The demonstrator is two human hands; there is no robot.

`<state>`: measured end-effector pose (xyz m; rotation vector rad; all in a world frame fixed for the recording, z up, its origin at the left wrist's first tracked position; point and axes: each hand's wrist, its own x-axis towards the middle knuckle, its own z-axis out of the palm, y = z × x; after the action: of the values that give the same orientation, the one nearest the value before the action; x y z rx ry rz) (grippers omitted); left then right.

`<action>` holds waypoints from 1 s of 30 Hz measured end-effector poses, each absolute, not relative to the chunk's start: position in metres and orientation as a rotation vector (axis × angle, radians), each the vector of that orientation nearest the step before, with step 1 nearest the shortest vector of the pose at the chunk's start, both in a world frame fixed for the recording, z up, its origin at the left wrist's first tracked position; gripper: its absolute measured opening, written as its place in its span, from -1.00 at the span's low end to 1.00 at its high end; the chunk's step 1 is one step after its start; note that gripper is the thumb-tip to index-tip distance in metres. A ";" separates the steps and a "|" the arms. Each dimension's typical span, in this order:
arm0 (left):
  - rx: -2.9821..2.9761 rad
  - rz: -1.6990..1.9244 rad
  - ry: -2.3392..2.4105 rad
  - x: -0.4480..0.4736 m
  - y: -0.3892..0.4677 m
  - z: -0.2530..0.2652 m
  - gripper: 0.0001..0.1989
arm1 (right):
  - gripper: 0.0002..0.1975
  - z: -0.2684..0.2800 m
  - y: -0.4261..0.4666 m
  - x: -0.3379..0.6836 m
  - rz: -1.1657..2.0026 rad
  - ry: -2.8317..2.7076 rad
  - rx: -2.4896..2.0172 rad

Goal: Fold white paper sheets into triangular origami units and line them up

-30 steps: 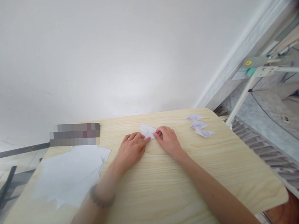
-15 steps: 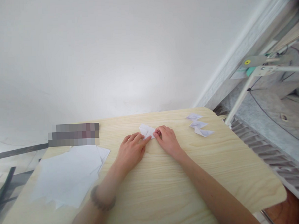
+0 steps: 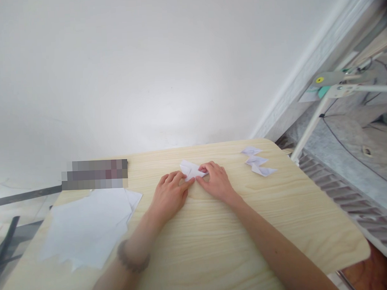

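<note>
Head view: from afar, I am looking forward and down on a pale wood-grain table, its far edge running along a white wall.
Folded paper: it is lying on the table near the far edge, between two bare hands, looking small, white and plain; faint crease lines are crossing its face, and angular corners are showing on the side toward the wall (fingers are covering both ends, so I am not seeing its whole outline).
Left hand: the fingers are curling at the paper's left end and the thumb is reaching along its near edge, nearly closed, holding that end down.
Right hand: thumb and index finger are touching the paper's right end, standing slightly parted; I cannot tell whether they are pinching it.
Bracelet: it is circling the left wrist, dark and beaded.
Three folded pieces: they are lying in a staggered row beyond the right hand, white with a violet tint, ending in points.
Loose sheets: they are spreading in an uneven white pile left of the left hand.
Pixelated block: it is hiding whatever is behind those sheets.
</note>
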<state>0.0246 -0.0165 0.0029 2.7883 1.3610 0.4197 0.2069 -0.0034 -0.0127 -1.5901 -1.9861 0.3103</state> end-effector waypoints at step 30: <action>2.742 0.490 1.299 0.019 -0.015 0.006 -0.72 | -0.71 -0.012 0.005 0.216 0.596 -1.846 -1.564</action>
<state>0.0190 -0.0146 0.0056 2.7418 1.2991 0.4901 0.2158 0.0050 -0.0116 -1.5640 -1.8457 0.5957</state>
